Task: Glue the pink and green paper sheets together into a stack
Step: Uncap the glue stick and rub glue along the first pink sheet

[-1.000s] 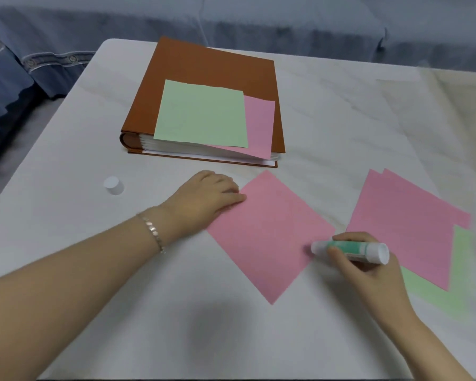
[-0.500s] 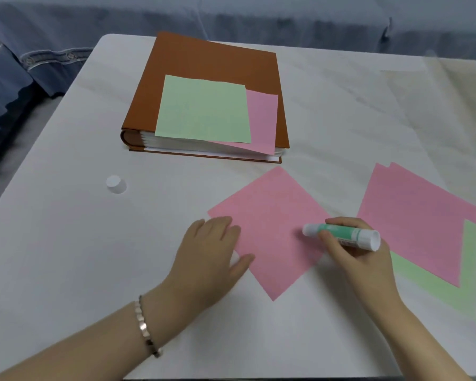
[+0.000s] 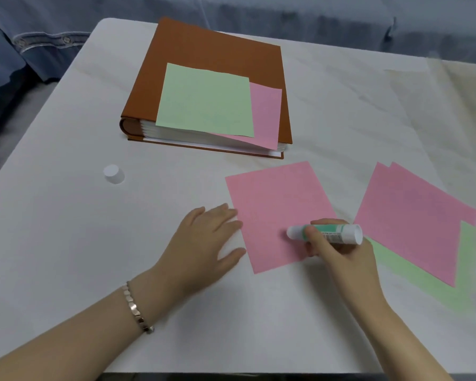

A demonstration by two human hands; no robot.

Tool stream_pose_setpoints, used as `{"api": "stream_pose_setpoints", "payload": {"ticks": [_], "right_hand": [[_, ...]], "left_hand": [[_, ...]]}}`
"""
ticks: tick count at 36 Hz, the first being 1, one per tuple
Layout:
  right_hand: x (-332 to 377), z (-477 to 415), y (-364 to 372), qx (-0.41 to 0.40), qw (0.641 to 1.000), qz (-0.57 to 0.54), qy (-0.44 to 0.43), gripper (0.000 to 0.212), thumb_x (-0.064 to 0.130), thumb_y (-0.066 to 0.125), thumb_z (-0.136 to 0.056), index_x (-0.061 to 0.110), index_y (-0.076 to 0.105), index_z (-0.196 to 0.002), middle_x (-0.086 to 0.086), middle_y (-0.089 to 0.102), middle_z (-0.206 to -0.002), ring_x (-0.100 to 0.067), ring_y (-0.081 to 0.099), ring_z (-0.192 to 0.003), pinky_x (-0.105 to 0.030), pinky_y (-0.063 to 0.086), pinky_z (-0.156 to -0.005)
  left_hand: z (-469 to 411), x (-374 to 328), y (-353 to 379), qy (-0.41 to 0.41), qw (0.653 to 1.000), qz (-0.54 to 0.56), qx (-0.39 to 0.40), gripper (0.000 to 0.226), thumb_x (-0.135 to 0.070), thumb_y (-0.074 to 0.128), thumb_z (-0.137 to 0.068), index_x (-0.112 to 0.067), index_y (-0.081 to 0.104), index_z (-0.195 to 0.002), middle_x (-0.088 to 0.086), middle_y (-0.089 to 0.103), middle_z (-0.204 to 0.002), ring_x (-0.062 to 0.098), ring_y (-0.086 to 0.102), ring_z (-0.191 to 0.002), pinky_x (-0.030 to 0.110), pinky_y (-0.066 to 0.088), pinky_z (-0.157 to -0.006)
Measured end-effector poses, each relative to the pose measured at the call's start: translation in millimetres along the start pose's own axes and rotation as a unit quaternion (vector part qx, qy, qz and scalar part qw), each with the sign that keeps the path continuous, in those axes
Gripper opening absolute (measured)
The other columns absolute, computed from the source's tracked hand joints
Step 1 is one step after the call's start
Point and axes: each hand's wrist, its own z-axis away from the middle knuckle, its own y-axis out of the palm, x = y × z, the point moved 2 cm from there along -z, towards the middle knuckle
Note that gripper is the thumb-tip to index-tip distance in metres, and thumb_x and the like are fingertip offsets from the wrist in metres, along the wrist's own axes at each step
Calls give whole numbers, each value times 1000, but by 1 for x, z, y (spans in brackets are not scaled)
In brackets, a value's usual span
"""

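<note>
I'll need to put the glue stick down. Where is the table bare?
Bare: the wide left part of the table around the white cap; the far right, beyond the paper pile; the near edge between left hand and right hand. Crowded: the narrow gap between the pink sheet and that pile.

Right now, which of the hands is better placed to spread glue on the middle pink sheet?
The right hand: it grips the open glue stick, tip over the pink sheet. The left hand lies flat at the sheet's left edge, empty, better suited to steadying it.
</note>
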Motion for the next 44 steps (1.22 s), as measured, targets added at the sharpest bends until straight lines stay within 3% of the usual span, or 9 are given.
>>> {"api": "stream_pose_setpoints", "payload": {"ticks": [5,8,11,17,24,31,39,44], "right_hand": [[2,-2,18,15,1000,-6,6,9,29,73,-77,20,70,-79,10,69,-73,-3,62,-66,-12,44,-60],[2,-7,28,29,999,16,15,10,28,72,-79,20,70,-82,6,72,-83,-10,66,-77,-27,53,-71],[5,-14,37,37,999,21,9,11,31,72,-77,20,70,-80,4,72,-84,-12,67,-79,-34,54,-75],[11,-24,53,54,996,64,-17,7,27,70,-80,24,65,-79,7,69,-75,-9,65,-71,-25,51,-65],[12,-27,60,90,983,150,-62,11,27,69,-81,18,63,-81,1,68,-71,-12,60,-65,-26,47,-61],[13,-27,61,103,979,163,-73,12,22,69,-79,12,62,-78,0,66,-68,-15,59,-62,-30,47,-60],[11,-13,58,125,976,155,-88,7,15,70,-77,16,63,-74,8,65,-65,-3,54,-54,-15,42,-52],[9,-3,55,139,973,156,-98,8,12,71,-77,15,64,-74,4,65,-65,-4,53,-53,-12,39,-51]], "left_hand": [[-11,6,-2,0,999,-34,14,49,-41,35,-88,-15,66,-115,4,61,-127,26,53,-122,43,39,-101],[-16,10,-2,4,1000,-18,17,48,-39,35,-89,-15,65,-117,6,56,-133,26,50,-126,46,38,-100],[-19,12,1,12,1000,5,15,50,-42,37,-88,-13,64,-119,5,52,-137,24,45,-130,37,28,-106],[-17,11,5,14,999,45,-5,66,-55,45,-80,-9,59,-125,2,55,-134,13,32,-132,36,19,-108],[-15,11,4,29,998,43,-30,68,-58,49,-75,-11,60,-123,2,56,-133,18,41,-130,39,24,-107],[-14,8,3,26,999,23,-25,74,-66,45,-75,-11,61,-122,2,56,-133,20,45,-130,41,24,-106],[-13,8,4,30,999,24,-26,75,-66,47,-75,-10,60,-124,2,53,-136,19,41,-132,43,24,-107],[-12,10,2,37,999,27,-5,79,-67,43,-75,-10,57,-128,2,51,-139,18,39,-134,42,21,-108]]}}
